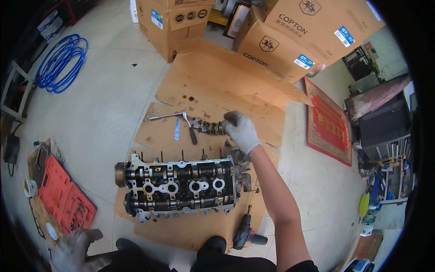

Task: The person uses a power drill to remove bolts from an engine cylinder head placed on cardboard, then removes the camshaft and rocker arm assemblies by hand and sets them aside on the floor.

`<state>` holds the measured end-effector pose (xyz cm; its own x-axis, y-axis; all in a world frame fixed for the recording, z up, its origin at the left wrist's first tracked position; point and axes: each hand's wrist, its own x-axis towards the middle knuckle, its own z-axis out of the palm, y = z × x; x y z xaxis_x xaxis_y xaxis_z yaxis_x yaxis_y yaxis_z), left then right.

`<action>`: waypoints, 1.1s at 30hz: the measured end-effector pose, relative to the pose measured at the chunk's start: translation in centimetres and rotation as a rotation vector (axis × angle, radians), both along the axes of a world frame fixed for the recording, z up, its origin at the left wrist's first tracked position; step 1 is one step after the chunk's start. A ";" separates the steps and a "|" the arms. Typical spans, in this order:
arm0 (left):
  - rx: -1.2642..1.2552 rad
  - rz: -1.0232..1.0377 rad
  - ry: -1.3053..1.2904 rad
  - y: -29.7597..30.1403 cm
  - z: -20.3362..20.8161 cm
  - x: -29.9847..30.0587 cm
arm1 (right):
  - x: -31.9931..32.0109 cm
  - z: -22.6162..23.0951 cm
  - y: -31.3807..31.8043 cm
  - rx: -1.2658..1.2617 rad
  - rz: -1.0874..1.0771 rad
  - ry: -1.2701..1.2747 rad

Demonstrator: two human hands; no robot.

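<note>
My right hand, in a white knit glove with darkened fingertips, reaches over the cardboard to the right end of a row of metal camshaft bearing caps. Its fingers are curled down there, and they hide whatever is between them. Below lies an engine cylinder head with two camshafts and several round plug holes showing. Beside the caps rest a ratchet wrench with a long socket and a pale blue strip. At the lower left, my left hand, in a greyish glove, is held near my leg, fingers apart and nothing in it.
A cordless driver lies by my right foot. An open red tool case sits at the left, with a coiled blue hose beyond. Cardboard boxes stand at the back; a red mat and shelving are at the right.
</note>
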<state>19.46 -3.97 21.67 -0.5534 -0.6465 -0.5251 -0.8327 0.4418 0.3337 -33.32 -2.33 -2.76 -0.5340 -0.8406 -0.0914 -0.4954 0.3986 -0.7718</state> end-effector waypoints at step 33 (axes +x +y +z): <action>0.015 -0.182 0.065 -0.4 -0.3 -1.3 | 13.1 2.7 4.3 0.083 0.630 0.380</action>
<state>18.14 -4.33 21.34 -0.6935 -0.5252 -0.4931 -0.7161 0.5775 0.3920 -20.20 1.93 -0.07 0.0401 -0.9965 -0.0730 -0.8768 -0.0001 -0.4809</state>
